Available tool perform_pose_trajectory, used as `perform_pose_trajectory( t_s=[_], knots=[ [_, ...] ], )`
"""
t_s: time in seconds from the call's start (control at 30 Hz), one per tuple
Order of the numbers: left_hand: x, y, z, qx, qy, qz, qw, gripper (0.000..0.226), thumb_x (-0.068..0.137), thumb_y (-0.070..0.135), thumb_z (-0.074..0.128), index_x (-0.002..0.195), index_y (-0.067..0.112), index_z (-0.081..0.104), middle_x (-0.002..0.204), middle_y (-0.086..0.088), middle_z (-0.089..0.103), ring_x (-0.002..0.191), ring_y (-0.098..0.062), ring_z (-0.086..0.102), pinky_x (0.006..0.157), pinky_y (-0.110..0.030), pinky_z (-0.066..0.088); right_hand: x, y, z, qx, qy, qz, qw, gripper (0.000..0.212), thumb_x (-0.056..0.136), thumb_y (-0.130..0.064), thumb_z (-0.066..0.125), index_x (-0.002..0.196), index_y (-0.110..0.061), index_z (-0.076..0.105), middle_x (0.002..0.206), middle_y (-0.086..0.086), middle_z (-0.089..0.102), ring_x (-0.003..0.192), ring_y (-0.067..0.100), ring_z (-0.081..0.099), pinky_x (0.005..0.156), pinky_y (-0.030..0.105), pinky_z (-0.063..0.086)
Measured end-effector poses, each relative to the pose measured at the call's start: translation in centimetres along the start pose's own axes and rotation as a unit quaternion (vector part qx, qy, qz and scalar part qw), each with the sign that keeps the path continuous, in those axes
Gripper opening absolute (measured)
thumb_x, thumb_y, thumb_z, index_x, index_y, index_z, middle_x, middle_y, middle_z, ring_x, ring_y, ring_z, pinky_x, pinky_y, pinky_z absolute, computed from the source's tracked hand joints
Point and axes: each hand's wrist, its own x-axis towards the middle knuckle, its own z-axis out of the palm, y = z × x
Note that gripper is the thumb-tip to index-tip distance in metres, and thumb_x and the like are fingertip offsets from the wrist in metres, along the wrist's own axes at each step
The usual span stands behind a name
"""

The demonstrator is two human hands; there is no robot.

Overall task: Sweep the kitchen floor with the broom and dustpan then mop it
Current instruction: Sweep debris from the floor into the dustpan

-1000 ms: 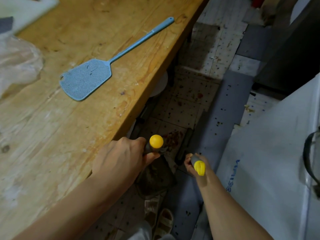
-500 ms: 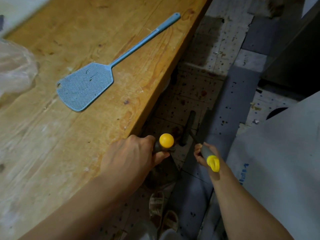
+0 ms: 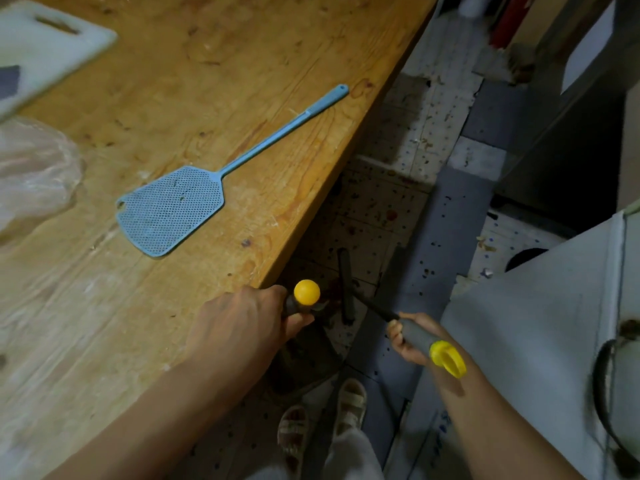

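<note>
A blue fly swatter (image 3: 173, 209), a white cutting board (image 3: 41, 53) and a clear plastic bag (image 3: 31, 174) are lying on the wooden table (image 3: 242, 57).

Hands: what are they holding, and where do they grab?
Left hand grips the dustpan handle below its yellow end; right hand grips the broom handle by its grey grip.

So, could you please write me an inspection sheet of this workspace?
Surface: tiled floor, speckled with debris.
Job's things: dustpan handle with yellow knob; broom handle with yellow loop; broom head on the floor.
Clutter: blue fly swatter, white cutting board and plastic bag on wooden table.
Grippers: left hand grips dustpan handle; right hand grips broom handle.
Cables: black cable, right.
Surroundings: sandalled feet.
</note>
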Motion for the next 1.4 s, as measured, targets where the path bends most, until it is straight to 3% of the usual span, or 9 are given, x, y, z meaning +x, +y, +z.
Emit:
perform_pose_trajectory(
  t_s=[0.1, 0.2, 0.37, 0.5, 0.83, 1.07, 1.17, 1.3, 1.4],
  knots=[
    [0.5, 0.9, -0.4, -0.013, -0.003, -0.027, 1.0, 0.048, 0.085, 0.07, 0.031, 0.094, 0.029, 0.053, 0.066, 0.005, 0.044, 0.074, -0.019, 0.061, 0.053, -0.028, 0.039, 0.0, -1.9, 1.4, -0.043, 0.001, 0.014, 0.999, 0.032, 0.086, -0.019, 0.041, 0.061, 0.0, 0.049, 0.041, 0.007, 0.049, 0.028, 0.013, 0.05, 0.03, 0.011, 0.038],
    [0.8, 2.0, -0.8, -0.012, -0.004, -0.056, 0.998, 0.048, 0.085, 0.071, 0.03, 0.095, 0.03, 0.054, 0.066, 0.006, 0.044, 0.071, -0.018, 0.06, 0.053, -0.027, 0.041, 0.4, -3.9, 1.8, -0.082, 0.013, 0.044, 0.996, 0.058, 0.098, -0.028, 0.035, 0.053, 0.003, 0.053, 0.04, 0.007, 0.049, 0.027, 0.014, 0.05, 0.031, 0.01, 0.039],
    [0.7, 2.4, -0.8, -0.042, -0.004, -0.107, 0.993, 0.047, 0.085, 0.07, 0.032, 0.09, 0.028, 0.054, 0.068, 0.005, 0.052, 0.069, -0.019, 0.061, 0.058, -0.031, 0.049, 0.3, -5.9, 2.9, -0.162, 0.018, 0.088, 0.983, 0.066, 0.099, -0.028, 0.035, 0.046, 0.005, 0.054, 0.037, 0.006, 0.048, 0.025, 0.014, 0.048, 0.028, 0.01, 0.036],
    [0.3, 2.1, -0.6, -0.052, -0.003, -0.126, 0.991, 0.044, 0.086, 0.068, 0.035, 0.092, 0.029, 0.057, 0.074, 0.006, 0.06, 0.066, -0.016, 0.058, 0.056, -0.03, 0.046, 1.0, -5.5, 3.4, -0.197, 0.018, 0.103, 0.975, 0.067, 0.1, -0.027, 0.033, 0.045, 0.005, 0.055, 0.037, 0.007, 0.048, 0.024, 0.014, 0.048, 0.028, 0.01, 0.036],
    [-1.9, 0.2, 1.3, -0.038, -0.027, -0.126, 0.991, 0.043, 0.087, 0.068, 0.033, 0.091, 0.029, 0.051, 0.065, 0.007, 0.045, 0.061, -0.016, 0.05, 0.054, -0.028, 0.041, 5.5, -1.7, 3.5, -0.263, 0.04, 0.153, 0.952, 0.064, 0.099, -0.029, 0.033, 0.049, 0.004, 0.055, 0.039, 0.008, 0.05, 0.026, 0.016, 0.048, 0.03, 0.01, 0.037],
    [-3.0, -0.6, 2.4, -0.043, -0.032, -0.142, 0.988, 0.044, 0.085, 0.07, 0.031, 0.085, 0.028, 0.046, 0.064, 0.006, 0.046, 0.07, -0.022, 0.058, 0.053, -0.03, 0.034, 8.8, -0.8, 3.6, -0.32, 0.088, 0.083, 0.94, 0.04, 0.097, -0.025, 0.037, 0.066, -0.002, 0.05, 0.042, 0.008, 0.052, 0.029, 0.016, 0.051, 0.03, 0.013, 0.04],
    [-2.6, -0.4, 3.0, -0.052, -0.033, -0.145, 0.988, 0.054, 0.081, 0.073, 0.026, 0.089, 0.028, 0.053, 0.072, 0.002, 0.059, 0.07, -0.023, 0.061, 0.054, -0.031, 0.04, 10.6, -1.6, 1.8, -0.307, 0.064, 0.033, 0.949, 0.018, 0.088, -0.021, 0.053, 0.099, -0.007, 0.054, 0.06, 0.005, 0.063, 0.047, 0.011, 0.061, 0.04, 0.018, 0.046],
    [-1.7, 0.2, 3.3, -0.04, -0.031, -0.146, 0.988, 0.052, 0.082, 0.073, 0.028, 0.091, 0.028, 0.053, 0.073, 0.002, 0.058, 0.07, -0.023, 0.06, 0.055, -0.031, 0.042, 9.5, -3.3, 2.2, -0.284, 0.086, 0.06, 0.953, 0.034, 0.098, -0.025, 0.032, 0.073, -0.006, 0.045, 0.039, 0.006, 0.05, 0.026, 0.013, 0.05, 0.028, 0.01, 0.036],
    [-0.7, 1.0, 3.1, -0.036, -0.035, -0.143, 0.988, 0.052, 0.082, 0.072, 0.027, 0.091, 0.028, 0.052, 0.072, 0.003, 0.058, 0.066, -0.02, 0.058, 0.053, -0.03, 0.042, 9.0, -4.7, 2.5, -0.317, 0.093, 0.008, 0.944, 0.035, 0.101, -0.019, 0.032, 0.07, -0.006, 0.042, 0.034, 0.005, 0.048, 0.023, 0.01, 0.047, 0.026, 0.01, 0.033]
  ],
)
